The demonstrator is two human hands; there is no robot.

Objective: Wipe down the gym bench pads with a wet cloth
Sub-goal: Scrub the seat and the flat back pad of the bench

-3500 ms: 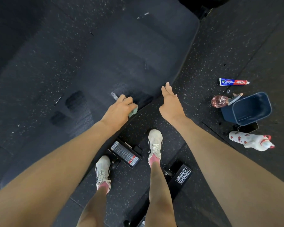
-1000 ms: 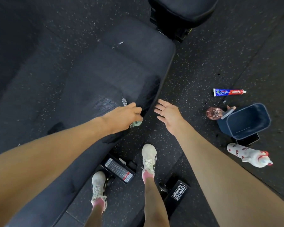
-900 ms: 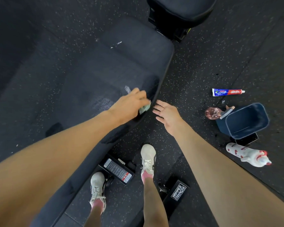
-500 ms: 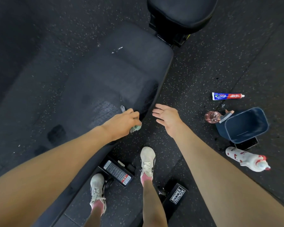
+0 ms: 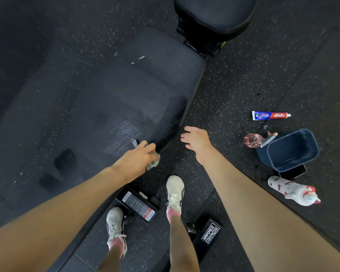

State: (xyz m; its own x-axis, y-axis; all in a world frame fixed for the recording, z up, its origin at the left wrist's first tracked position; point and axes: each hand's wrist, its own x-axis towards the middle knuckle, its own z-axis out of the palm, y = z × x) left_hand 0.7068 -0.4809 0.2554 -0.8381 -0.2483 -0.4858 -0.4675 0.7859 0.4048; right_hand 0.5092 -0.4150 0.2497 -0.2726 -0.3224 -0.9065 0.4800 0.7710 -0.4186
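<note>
The long black bench pad [image 5: 114, 99] runs from lower left to upper right, with a shiny wet patch near its right edge. My left hand [image 5: 134, 163] grips a pale green cloth [image 5: 154, 165] at that edge of the pad; most of the cloth is hidden under my fingers. My right hand [image 5: 196, 140] hovers over the floor just right of the pad with fingers relaxed, holding nothing. A second black pad [image 5: 214, 14] stands at the top.
On the speckled rubber floor to the right lie a toothpaste tube [image 5: 270, 115], a pink glass object [image 5: 252, 140], a dark blue bin [image 5: 289, 150], a phone [image 5: 294, 172] and a white-and-red spray bottle [image 5: 292, 190]. Bench feet [image 5: 209, 235] flank my shoes [image 5: 174, 194].
My left hand slid the cloth forward along the pad's right edge and then back toward me. My right hand stayed beside the pad.
</note>
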